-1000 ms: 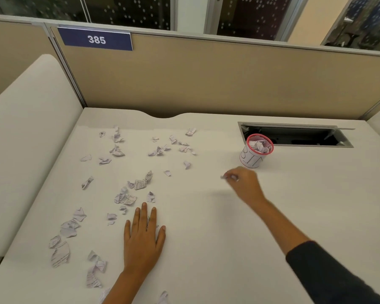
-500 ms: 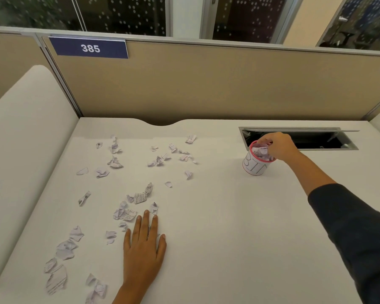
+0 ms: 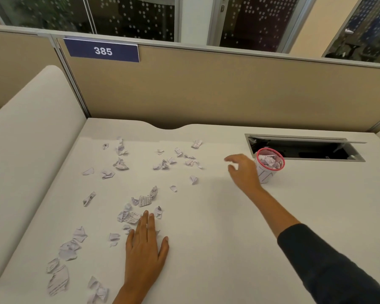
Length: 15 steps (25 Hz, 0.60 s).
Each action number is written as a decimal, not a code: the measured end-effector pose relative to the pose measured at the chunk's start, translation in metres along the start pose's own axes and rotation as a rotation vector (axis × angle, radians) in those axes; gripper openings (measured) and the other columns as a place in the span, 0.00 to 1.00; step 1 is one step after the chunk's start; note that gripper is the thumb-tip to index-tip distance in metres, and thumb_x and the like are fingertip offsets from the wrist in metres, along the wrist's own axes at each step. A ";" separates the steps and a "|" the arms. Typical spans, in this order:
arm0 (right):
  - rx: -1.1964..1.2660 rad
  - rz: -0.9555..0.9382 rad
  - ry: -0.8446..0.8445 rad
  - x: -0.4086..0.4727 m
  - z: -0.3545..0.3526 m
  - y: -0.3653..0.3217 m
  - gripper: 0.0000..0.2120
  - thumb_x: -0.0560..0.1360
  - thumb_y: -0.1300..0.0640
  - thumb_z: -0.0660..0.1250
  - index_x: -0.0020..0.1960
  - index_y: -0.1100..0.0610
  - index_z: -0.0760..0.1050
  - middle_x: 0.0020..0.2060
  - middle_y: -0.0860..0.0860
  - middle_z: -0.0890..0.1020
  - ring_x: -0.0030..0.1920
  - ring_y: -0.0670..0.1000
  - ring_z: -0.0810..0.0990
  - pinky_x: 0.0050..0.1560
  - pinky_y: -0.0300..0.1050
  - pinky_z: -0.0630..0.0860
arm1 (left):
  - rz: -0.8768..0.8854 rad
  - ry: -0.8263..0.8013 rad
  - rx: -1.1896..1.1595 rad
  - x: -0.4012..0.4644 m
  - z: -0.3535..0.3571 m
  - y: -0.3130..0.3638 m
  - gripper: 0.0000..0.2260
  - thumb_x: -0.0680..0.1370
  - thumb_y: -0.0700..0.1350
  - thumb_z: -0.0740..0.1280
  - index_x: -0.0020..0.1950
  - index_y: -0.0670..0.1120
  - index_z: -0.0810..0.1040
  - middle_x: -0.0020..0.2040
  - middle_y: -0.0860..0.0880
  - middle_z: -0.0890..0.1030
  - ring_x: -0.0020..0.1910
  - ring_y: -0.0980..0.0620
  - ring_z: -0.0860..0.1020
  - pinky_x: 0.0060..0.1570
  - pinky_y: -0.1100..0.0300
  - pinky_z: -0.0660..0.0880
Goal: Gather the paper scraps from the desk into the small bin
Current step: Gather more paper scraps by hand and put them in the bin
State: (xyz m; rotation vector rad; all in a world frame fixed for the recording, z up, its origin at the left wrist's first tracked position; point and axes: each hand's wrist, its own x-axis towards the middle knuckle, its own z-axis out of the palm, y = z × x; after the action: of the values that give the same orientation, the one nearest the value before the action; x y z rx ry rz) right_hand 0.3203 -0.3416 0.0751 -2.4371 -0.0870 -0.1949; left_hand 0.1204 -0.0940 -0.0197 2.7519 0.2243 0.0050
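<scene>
The right hand [image 3: 242,172] hovered empty, fingers loosely spread, just left of the small bin [image 3: 268,165], which held crumpled paper. The left hand [image 3: 145,244] lay flat, fingers together, on the desk [image 3: 217,227] among scattered paper scraps [image 3: 138,202].

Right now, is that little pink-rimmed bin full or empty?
Nearly full: crumpled paper scraps sit heaped up to the rim of the upright small bin.

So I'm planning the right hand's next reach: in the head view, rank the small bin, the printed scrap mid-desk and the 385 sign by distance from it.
1. Small bin, just beside the right hand.
2. Printed scrap, nearer the left hand.
3. 385 sign, up on the partition.
</scene>
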 end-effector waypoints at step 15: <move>-0.122 0.230 -0.255 0.088 0.120 -0.001 0.35 0.74 0.44 0.65 0.74 0.55 0.55 0.74 0.57 0.56 0.73 0.60 0.59 0.69 0.53 0.62 | -0.002 -0.009 0.117 0.029 0.000 -0.003 0.31 0.78 0.59 0.42 0.66 0.44 0.73 0.69 0.42 0.72 0.68 0.43 0.71 0.62 0.45 0.69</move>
State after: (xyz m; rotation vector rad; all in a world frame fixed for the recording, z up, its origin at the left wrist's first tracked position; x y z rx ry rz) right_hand 0.4212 -0.2628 -0.0007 -2.5573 0.0961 0.2194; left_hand 0.1485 -0.0862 -0.0216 2.8680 0.2319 -0.0220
